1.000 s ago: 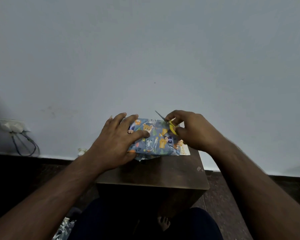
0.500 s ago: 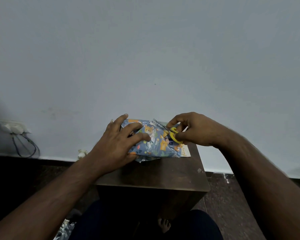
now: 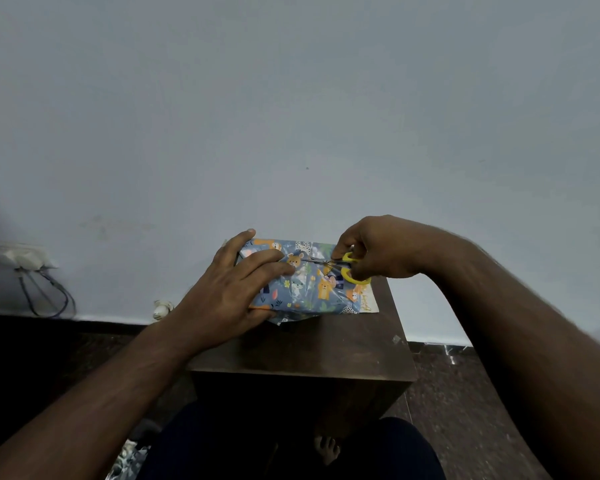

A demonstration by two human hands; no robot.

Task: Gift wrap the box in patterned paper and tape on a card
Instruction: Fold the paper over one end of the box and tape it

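A box wrapped in blue paper with cartoon animals lies at the far end of a small dark wooden table. My left hand rests flat over its left part, fingers spread and pressing on the paper. My right hand grips yellow-handled scissors whose blades point left across the top of the box toward my left fingertips. A white card with gold lettering sticks out from under the box's right end.
A pale wall stands right behind the table. A socket with dangling cables is on the wall at the left. A small white object sits at the wall's base. Dark floor surrounds the table; my legs and a bare foot are below.
My right hand has lowered the scissors, so the blades, which pointed up and away, now lie flat over the box top. My left hand slid slightly left and kept pressing on the paper.
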